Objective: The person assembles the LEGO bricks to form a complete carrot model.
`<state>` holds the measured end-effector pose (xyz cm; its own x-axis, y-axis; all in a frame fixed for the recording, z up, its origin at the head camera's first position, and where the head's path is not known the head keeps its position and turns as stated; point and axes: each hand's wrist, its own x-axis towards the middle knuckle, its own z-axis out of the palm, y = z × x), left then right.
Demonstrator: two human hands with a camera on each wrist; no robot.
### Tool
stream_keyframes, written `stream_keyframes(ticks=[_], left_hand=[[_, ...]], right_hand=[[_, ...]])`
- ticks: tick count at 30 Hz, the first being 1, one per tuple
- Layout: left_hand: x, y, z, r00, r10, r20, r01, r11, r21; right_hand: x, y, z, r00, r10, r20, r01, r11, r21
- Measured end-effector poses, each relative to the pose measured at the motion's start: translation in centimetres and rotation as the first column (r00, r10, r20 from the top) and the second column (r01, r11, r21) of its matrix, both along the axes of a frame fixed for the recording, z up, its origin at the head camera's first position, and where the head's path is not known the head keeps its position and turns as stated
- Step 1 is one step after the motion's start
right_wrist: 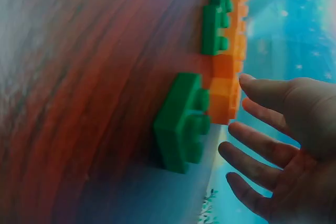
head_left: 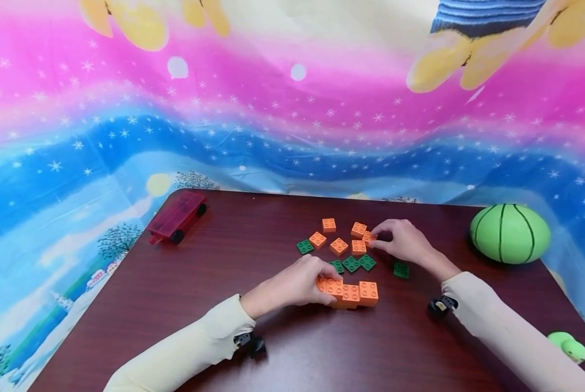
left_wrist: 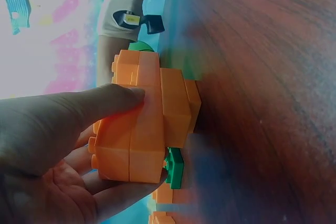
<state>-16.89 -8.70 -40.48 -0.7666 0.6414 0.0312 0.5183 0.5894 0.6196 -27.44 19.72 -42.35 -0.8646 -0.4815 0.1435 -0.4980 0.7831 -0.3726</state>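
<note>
My left hand (head_left: 299, 283) grips a built block of joined orange bricks (head_left: 368, 293) near the table's front middle. In the left wrist view, the thumb presses one side of the orange block (left_wrist: 147, 140) and fingers curl round beneath it. My right hand (head_left: 410, 239) reaches to a small orange brick (head_left: 368, 238) at the right of the loose group. In the right wrist view its fingers (right_wrist: 257, 145) are spread, with the thumb tip by an orange brick (right_wrist: 223, 100); firm contact is not clear. A lone green brick (head_left: 401, 270) lies below that hand.
Several loose orange bricks (head_left: 338, 246) and green bricks (head_left: 352, 264) lie beyond the block. A red toy cart (head_left: 179, 216) stands at the table's far left. At the right are a green ball (head_left: 510, 234) and a small green toy (head_left: 568, 346). A printed cloth (head_left: 272, 130) hangs behind.
</note>
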Motion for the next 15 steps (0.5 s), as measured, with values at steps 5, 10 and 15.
stream_keyframes(ticks=[5, 10, 15], left_hand=[[0.0, 0.3, 0.0, 1.000, -0.012, 0.005, 0.012, 1.000, -0.004], [-0.1, 0.2, 0.0, 1.000, -0.006, 0.009, 0.006, 1.000, -0.004], [-0.1, -0.1, 0.0, 1.000, 0.004, 0.013, -0.004, 1.000, -0.001]], right_hand=[[-0.3, 0.3, -0.8, 1.000, 0.001, 0.018, -0.001, 1.000, 0.004], [-0.5, 0.1, -1.1, 1.000, 0.010, -0.001, -0.010, 1.000, -0.013], [-1.0, -0.3, -1.4, 1.000, 0.025, -0.003, -0.025, 0.999, -0.045]])
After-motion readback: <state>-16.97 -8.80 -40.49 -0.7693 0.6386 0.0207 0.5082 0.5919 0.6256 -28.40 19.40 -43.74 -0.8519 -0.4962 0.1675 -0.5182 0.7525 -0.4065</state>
